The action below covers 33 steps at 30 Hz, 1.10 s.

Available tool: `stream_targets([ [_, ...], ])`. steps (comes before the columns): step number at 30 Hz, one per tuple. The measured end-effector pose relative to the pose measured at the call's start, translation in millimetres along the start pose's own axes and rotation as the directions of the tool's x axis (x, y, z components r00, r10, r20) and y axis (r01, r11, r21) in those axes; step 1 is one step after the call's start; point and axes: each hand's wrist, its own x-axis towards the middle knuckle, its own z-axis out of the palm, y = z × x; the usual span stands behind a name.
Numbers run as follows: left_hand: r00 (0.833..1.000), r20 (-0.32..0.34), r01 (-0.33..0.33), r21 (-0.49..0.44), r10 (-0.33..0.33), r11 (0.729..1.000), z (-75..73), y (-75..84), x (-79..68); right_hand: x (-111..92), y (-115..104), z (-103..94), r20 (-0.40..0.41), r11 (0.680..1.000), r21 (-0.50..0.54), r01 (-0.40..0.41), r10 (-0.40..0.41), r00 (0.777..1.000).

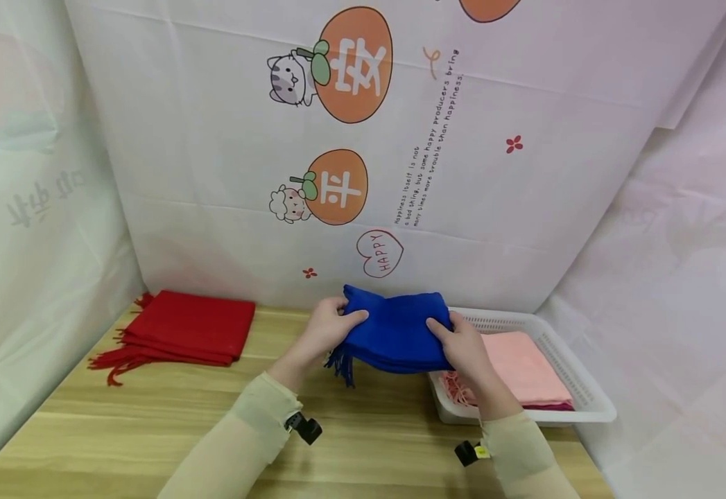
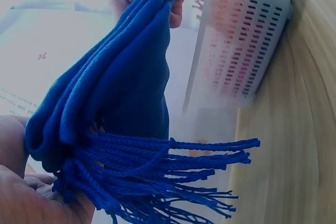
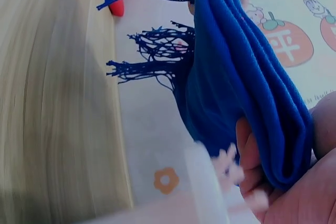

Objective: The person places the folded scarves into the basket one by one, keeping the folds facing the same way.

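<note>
A folded blue scarf [image 1: 396, 333] with braided fringe is held up over the table between both hands. My left hand [image 1: 331, 326] grips its left end, thumb on top and fingers beneath, beside the hanging fringe [image 2: 157, 177]. At the opposite end my right hand [image 1: 465, 346] pinches the folded layers, its fingers [image 3: 249, 156] curled under the cloth in the right wrist view. Just right of the scarf stands a white perforated basket [image 1: 593, 409], partly behind my right hand. Inside lies a folded pink scarf [image 1: 521, 367], with a magenta cloth edge [image 1: 550, 407] showing under it.
A folded red scarf [image 1: 188, 329] with fringe lies at the left on the wooden table [image 1: 350, 443]. A printed white sheet [image 1: 225, 173] hangs behind the table, and pale sheets flank both sides.
</note>
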Motion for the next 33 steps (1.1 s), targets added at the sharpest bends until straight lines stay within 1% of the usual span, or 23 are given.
stream_targets([
  [2, 1.000, 0.009, -0.010, -0.016, 0.010, 1.000, 5.2, 2.0, -0.2, 0, 4, -5.4, 0.012, 1.000, 0.020, 0.000, -0.001, 1.000],
  [5, 0.999, 0.018, -0.047, -0.032, 0.047, 0.998, 14.3, 3.6, -0.3, -1, 10, -14.2, 0.019, 0.999, 0.033, 0.010, -0.011, 1.000],
  [10, 0.994, 0.046, -0.099, -0.044, 0.101, 0.994, 31.2, 7.6, -2.4, -4, 19, -30.1, 0.009, 1.000, 0.015, 0.017, -0.017, 1.000],
  [13, 0.991, 0.052, -0.119, -0.018, 0.119, 0.993, 41.4, 9.8, -3.9, -5, 26, -39.3, 0.010, 1.000, 0.010, 0.005, -0.006, 1.000],
  [19, 0.982, 0.066, -0.181, 0.039, 0.179, 0.983, 59.3, 11.5, -4.2, -7, 37, -55.7, -0.010, 1.000, -0.026, -0.006, 0.005, 1.000],
  [21, 0.980, 0.073, -0.189, 0.047, 0.186, 0.981, 64.3, 12.5, -4.9, -7, 40, -60.4, -0.014, 0.999, -0.034, -0.003, 0.002, 1.000],
  [29, 0.980, 0.107, -0.171, 0.031, 0.167, 0.985, 82.9, 14.0, -7.0, -10, 52, -75.4, -0.035, 0.999, -0.051, -0.012, 0.011, 0.999],
  [33, 0.981, 0.125, -0.156, 0.027, 0.152, 0.987, 89.9, 16.5, -8.6, -11, 56, -82.6, -0.016, 1.000, -0.024, -0.020, 0.020, 1.000],
])
